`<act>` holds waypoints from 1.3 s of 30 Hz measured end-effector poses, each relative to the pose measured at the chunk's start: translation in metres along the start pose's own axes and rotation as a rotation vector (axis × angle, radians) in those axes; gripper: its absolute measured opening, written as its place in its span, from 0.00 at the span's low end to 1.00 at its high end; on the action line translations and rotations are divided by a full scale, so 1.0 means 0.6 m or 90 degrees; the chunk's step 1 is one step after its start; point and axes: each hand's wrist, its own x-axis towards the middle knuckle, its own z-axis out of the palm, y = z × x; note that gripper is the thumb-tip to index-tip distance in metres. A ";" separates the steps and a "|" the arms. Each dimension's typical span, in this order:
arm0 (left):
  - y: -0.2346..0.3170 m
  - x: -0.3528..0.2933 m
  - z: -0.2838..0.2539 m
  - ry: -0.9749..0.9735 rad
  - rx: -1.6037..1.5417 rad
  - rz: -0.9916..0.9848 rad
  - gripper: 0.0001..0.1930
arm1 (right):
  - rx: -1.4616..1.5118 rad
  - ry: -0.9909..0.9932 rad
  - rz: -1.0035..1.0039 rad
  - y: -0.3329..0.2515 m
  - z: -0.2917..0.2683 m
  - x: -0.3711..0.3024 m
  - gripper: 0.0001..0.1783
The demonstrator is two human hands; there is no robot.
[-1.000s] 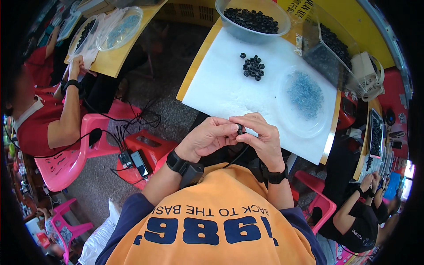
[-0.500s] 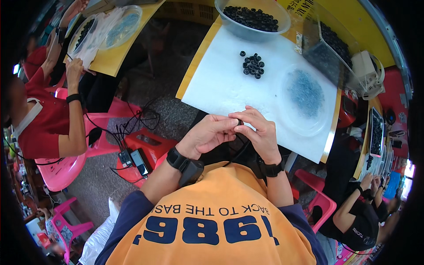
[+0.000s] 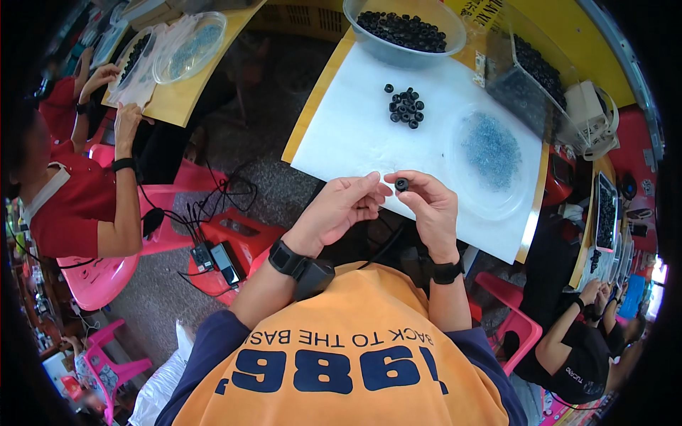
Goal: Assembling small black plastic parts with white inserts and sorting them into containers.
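In my right hand (image 3: 433, 209), a small black ring-shaped part (image 3: 402, 184) is pinched between thumb and forefinger, its round opening toward me. My left hand (image 3: 344, 206) is just to its left, apart from the part, with thumb and fingers drawn together; anything tiny between them is too small to make out. Both hands hover over the near edge of a white sheet (image 3: 348, 135) on the table. Farther up the sheet lies a loose cluster of similar black parts (image 3: 406, 108). At the right, a clear round plate (image 3: 465, 195) carries many tiny bluish transparent pieces (image 3: 491, 150).
A clear bowl (image 3: 455, 46) of black parts stands at the table's far side, beside a clear bin (image 3: 508, 89) of more. Co-workers sit left and right. Cables (image 3: 199, 213) run by a red stool (image 3: 249, 238); a pink chair (image 3: 515, 319) stands at right.
My hands have come apart. The right moved slightly right with the black part, turning its opening toward me; the left no longer touches it. At left, a co-worker's raised arm has come down.
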 end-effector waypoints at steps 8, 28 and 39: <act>0.017 -0.012 0.067 -0.032 0.393 0.287 0.55 | 0.024 -0.036 0.014 -0.009 0.026 -0.014 0.20; 0.007 -0.010 0.072 -0.036 0.474 0.333 0.28 | -0.110 -0.061 -0.087 0.001 0.057 -0.032 0.14; -0.008 0.009 0.045 -0.028 0.312 0.305 0.45 | 0.205 -0.060 -0.174 -0.051 -0.019 -0.022 0.22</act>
